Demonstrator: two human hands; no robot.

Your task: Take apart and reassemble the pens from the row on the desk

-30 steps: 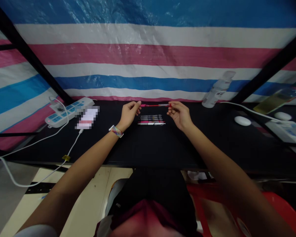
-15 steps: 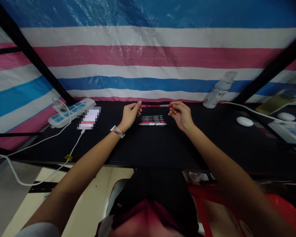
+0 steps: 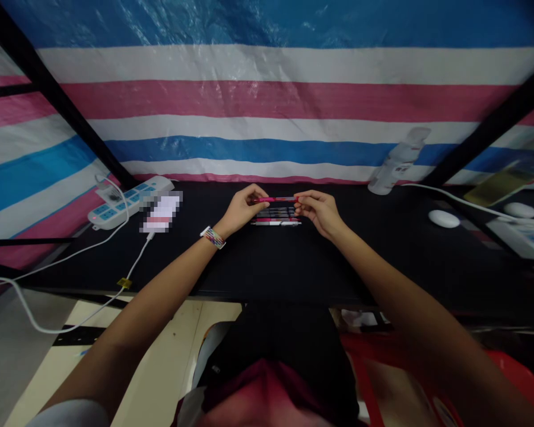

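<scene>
Both hands hold a pink-red pen (image 3: 281,200) level above the back half of the black table. My left hand (image 3: 244,207) pinches its left end between thumb and fingers. At the other end, the fingertips of my right hand (image 3: 317,209) are closed on the pen. Just below it lies a row of several pens (image 3: 281,212), side by side and partly covered by my fingers. The nearest in that row is a white pen (image 3: 276,223).
A power strip (image 3: 131,201) and a phone (image 3: 161,213) with a white cable (image 3: 136,261) are on the left. To the right stand a clear bottle (image 3: 396,163) and a white oval object (image 3: 444,219). Striped sheeting (image 3: 267,101) hangs behind the black table (image 3: 276,261).
My hands have come closer together. The pen, earlier drawn out with a thin red length showing in its middle, is now shorter, its parts slid together.
</scene>
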